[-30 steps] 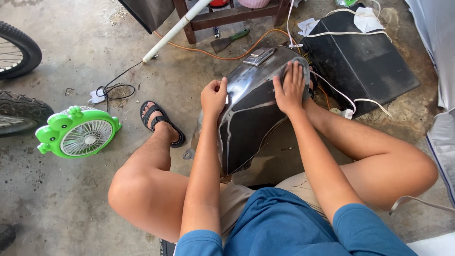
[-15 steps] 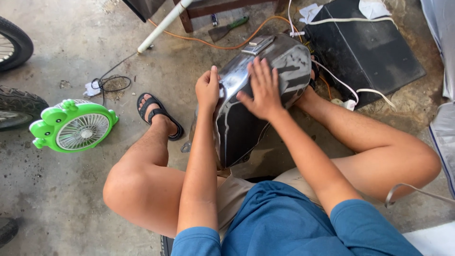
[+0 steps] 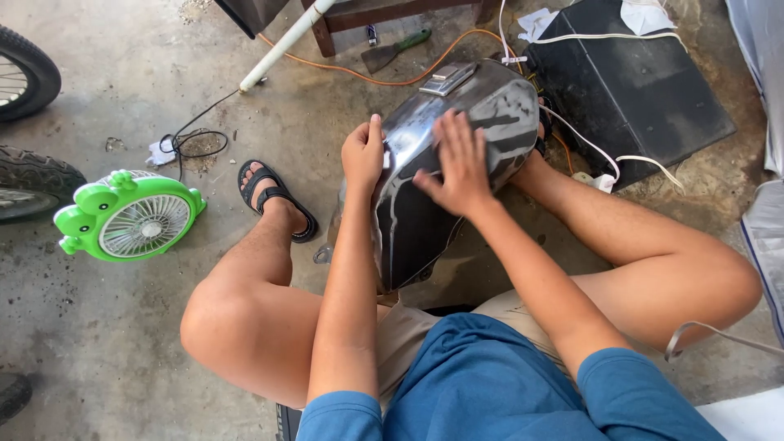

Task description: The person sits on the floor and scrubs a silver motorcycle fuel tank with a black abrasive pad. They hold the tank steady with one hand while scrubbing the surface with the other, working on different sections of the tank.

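Sliding down from the upper end, the right hand [image 3: 459, 163] now lies flat, fingers spread, on the middle of the dark motorcycle fuel tank [image 3: 433, 188], which stands on the concrete floor [image 3: 106, 327] between the knees. Left hand [image 3: 363, 155] grips its left edge, fingers curled. Nearby sits a green fan [image 3: 131, 216].
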